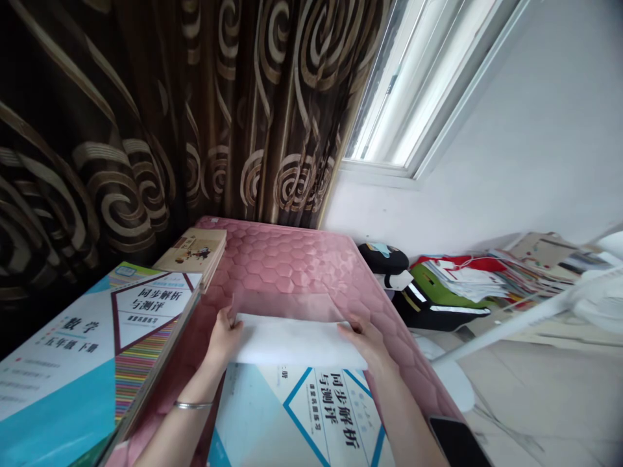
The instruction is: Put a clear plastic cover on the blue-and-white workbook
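Observation:
A blue and white workbook [302, 421] lies on the pink quilted tabletop [287, 259] in front of me. Across its far end lies a clear plastic cover sheet [292, 324], folded over the book's top edge. My left hand [224, 337] pinches the sheet's left edge, fingers closed on it. My right hand [365, 337] presses on the sheet's right edge, fingers bent over it. A thin bracelet [192, 406] circles my left wrist.
A stack of workbooks [87, 363] stands at my left, with smaller books [195, 250] behind it. Dark swirl-patterned curtains [146, 110] hang behind the table. A black phone [457, 441] lies at the table's right corner. Bags and papers [467, 279] crowd the floor at right.

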`<state>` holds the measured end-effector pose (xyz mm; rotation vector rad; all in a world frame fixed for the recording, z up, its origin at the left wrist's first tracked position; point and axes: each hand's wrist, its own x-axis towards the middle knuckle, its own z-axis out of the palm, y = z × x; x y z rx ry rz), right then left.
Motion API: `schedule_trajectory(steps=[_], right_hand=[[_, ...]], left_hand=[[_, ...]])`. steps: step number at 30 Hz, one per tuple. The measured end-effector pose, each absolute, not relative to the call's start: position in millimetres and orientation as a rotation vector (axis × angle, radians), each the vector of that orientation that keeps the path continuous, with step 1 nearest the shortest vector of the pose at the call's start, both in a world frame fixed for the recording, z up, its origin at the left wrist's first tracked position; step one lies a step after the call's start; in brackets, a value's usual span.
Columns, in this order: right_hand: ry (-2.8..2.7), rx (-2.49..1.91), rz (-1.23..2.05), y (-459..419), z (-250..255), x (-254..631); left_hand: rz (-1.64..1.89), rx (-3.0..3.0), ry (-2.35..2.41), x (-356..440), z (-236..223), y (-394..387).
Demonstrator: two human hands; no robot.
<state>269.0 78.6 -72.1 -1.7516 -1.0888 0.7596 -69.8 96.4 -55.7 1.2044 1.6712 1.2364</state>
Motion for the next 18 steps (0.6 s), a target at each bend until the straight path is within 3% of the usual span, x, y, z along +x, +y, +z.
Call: schedule_trajectory(steps=[12, 18], right_hand=[[-1.303, -1.933, 0.64, 68.1, -44.1, 255.4], [-1.29, -1.899, 0.669, 68.9, -52.0, 257.9]], left_hand=[[0.539, 2.05, 2.248, -54.1, -30.2, 66.7], [0.19, 2.365, 1.968, -18.8, -9.8, 77.2]])
